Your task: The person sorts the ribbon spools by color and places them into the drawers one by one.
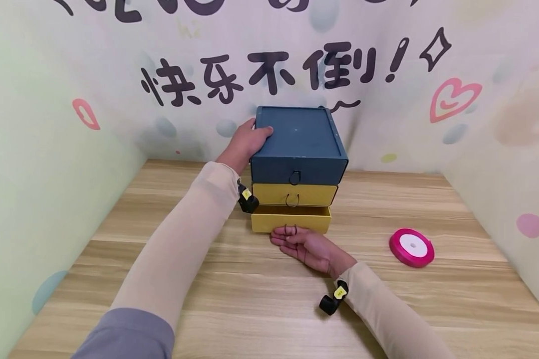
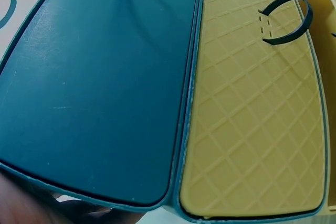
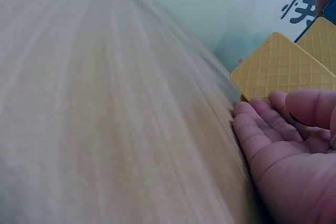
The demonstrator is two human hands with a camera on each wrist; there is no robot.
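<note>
A small drawer cabinet (image 1: 296,132) has a blue top and a blue upper drawer front (image 2: 105,87). Below sit a yellow middle drawer (image 1: 269,194) and a yellow bottom drawer (image 1: 262,223), which is pulled partly out. My left hand (image 1: 247,142) rests against the cabinet's left side, thumb on the top edge; its other fingers are mostly hidden. At the bottom drawer, my right hand (image 1: 310,248) lies palm up, with a finger hooked through the dark loop handle (image 1: 295,229). In the right wrist view, the thumb (image 3: 315,108) lies over that loop.
A roll of pink ribbon (image 1: 412,248) lies on the wooden table (image 1: 233,304), right of the cabinet. Behind stands a printed wall (image 1: 197,124) with dark lettering, close to the cabinet's back. Light side panels (image 1: 36,164) border the table.
</note>
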